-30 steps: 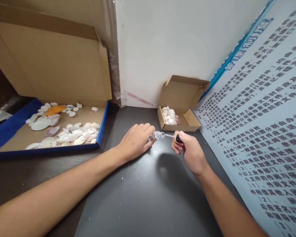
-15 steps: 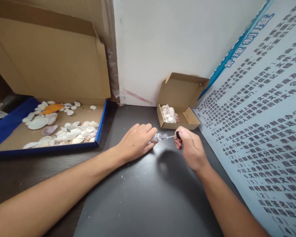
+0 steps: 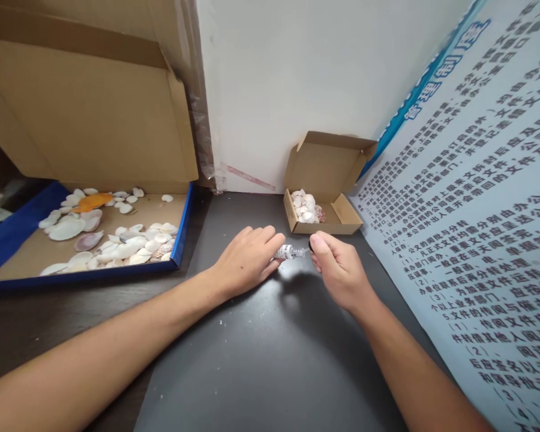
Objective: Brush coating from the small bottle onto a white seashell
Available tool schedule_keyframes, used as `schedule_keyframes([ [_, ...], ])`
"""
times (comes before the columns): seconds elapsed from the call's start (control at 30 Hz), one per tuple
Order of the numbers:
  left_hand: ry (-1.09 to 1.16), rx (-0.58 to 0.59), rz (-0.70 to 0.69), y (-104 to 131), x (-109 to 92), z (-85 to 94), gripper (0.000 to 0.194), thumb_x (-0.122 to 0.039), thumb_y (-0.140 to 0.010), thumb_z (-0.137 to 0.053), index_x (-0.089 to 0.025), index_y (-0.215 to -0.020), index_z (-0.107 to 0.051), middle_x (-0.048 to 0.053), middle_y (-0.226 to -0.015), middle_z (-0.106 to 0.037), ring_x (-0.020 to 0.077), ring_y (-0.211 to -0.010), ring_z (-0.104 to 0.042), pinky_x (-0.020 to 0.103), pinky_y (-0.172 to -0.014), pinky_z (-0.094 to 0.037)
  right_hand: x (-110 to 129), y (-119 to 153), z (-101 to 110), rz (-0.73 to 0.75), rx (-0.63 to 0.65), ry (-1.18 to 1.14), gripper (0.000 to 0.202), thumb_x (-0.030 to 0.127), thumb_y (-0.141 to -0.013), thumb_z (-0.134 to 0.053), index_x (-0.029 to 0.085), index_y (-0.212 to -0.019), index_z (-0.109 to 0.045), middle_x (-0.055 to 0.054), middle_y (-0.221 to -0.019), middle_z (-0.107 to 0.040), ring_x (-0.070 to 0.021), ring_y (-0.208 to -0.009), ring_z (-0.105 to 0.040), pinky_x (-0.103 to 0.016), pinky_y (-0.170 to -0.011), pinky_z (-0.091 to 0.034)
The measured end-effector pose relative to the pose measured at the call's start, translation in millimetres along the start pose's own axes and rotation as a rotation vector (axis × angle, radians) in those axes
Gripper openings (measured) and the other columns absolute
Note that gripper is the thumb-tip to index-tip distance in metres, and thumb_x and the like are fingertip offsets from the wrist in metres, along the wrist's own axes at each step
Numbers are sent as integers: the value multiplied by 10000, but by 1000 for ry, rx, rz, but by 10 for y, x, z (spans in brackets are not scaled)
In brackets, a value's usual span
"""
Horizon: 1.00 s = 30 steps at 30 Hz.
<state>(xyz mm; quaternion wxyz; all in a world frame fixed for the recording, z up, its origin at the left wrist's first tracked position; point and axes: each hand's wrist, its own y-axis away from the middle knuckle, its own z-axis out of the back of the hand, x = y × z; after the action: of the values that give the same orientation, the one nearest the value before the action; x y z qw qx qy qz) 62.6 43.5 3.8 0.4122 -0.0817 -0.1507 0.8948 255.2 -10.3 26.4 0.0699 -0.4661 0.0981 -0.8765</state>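
Observation:
My left hand (image 3: 253, 255) is closed around a small clear bottle (image 3: 290, 252) with printing on its side. The bottle lies nearly level, its neck pointing right. In my right hand (image 3: 337, 261) the thumb and fingers pinch a black cap (image 3: 312, 245). A thin stem leads from the cap toward the bottle's neck, and most of it now sits inside the neck. Both hands are above the dark grey mat (image 3: 252, 360). My left fingers hide much of the bottle's body.
At the left stands an open blue-edged box (image 3: 182, 234) holding many seashells (image 3: 135, 243) and one orange shell (image 3: 92, 201). A small open cardboard box (image 3: 326, 228) with white shells (image 3: 303, 207) is behind my right hand. A printed board (image 3: 477, 198) borders the right side.
My right hand has moved left, bringing the black cap closer to the bottle and its stem deeper into the neck. My left hand stays in place on the bottle.

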Motion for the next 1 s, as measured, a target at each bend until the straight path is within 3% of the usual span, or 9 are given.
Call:
schedule_keyframes([
  [0.27,-26,-41,1,6,-14,1,152,-349,-962,-486,-206,-911,-491,41,-887,-591,192,-736,-518,333,-673,-326,-5,-17,-23,-64,46,-109,474,576,-982,-373,222,-673,-306,46,-619,-305,-119,-576,-334,-283,-543,-257],
  [0.53,-16,-8,28,1,-17,9,148,-355,-951,-502,-214,-907,-489,32,-890,-599,187,-747,-535,331,-680,-335,-17,0,-21,-37,0,-136,463,574,-971,-401,227,-677,-314,48,-622,-284,-118,-566,-323,-277,-524,-263],
  [0.8,108,19,128,2,46,-12,199,-396,-950,-503,-214,-875,-479,26,-888,-616,191,-730,-532,330,-666,-352,56,-13,18,-50,-148,-295,371,393,-967,-398,229,-645,-312,50,-598,-256,-121,-543,-267,-288,-504,-219],
  [1.0,209,2,171,-80,22,-49,196,-405,-947,-499,-214,-900,-499,50,-949,-642,231,-858,-570,352,-738,-385,65,-24,35,-32,-178,-459,353,361,-957,-376,231,-633,-327,48,-574,-285,-125,-522,-277,-292,-490,-228],
])
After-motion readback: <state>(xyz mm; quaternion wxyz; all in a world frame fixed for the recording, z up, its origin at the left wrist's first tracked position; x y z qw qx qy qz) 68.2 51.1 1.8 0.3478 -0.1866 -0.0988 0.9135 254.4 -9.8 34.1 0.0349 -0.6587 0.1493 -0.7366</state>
